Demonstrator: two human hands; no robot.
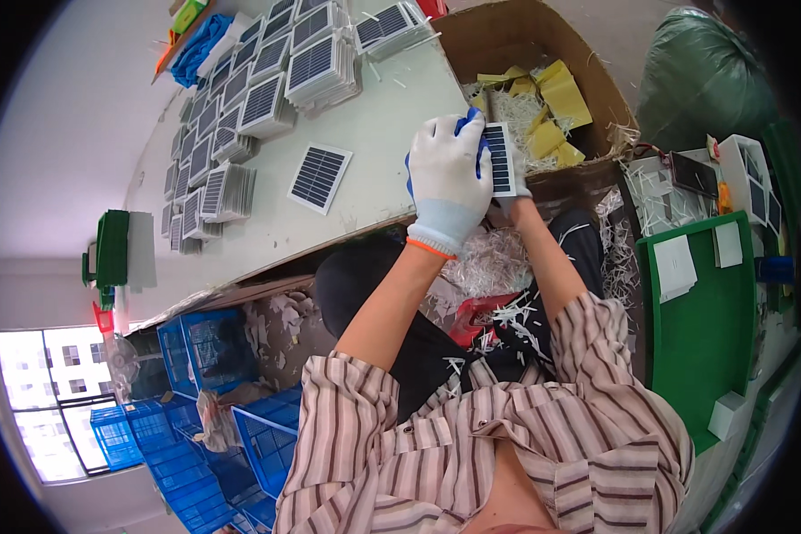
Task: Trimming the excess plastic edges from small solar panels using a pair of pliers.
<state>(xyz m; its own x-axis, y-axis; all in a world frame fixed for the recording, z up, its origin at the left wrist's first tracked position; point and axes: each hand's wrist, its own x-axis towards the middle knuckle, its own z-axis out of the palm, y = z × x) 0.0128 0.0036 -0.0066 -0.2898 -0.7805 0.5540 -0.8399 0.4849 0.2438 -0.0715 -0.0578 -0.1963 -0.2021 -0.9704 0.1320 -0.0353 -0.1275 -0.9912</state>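
A small dark solar panel (pixel 500 160) with a white border is held upright-ish between my hands, over the edge of the carton. My left hand (pixel 449 173), in a white knit glove with blue coating, is closed against the panel's left edge, its fingers bent. My right hand (pixel 520 187), also in a pale glove, is mostly hidden behind the panel and grips it from the lower right. Another single solar panel (pixel 320 178) lies flat on the white table (pixel 365 125) left of my hands.
Stacks of solar panels (pixel 262 102) cover the table's far left. A cardboard carton (pixel 587 53) holds white strips and yellow scraps. A green tray (pixel 699 311) lies at right, near a phone (pixel 692 175). Blue crates (pixel 182 463) stand lower left; a green sack (pixel 703 71) stands far right.
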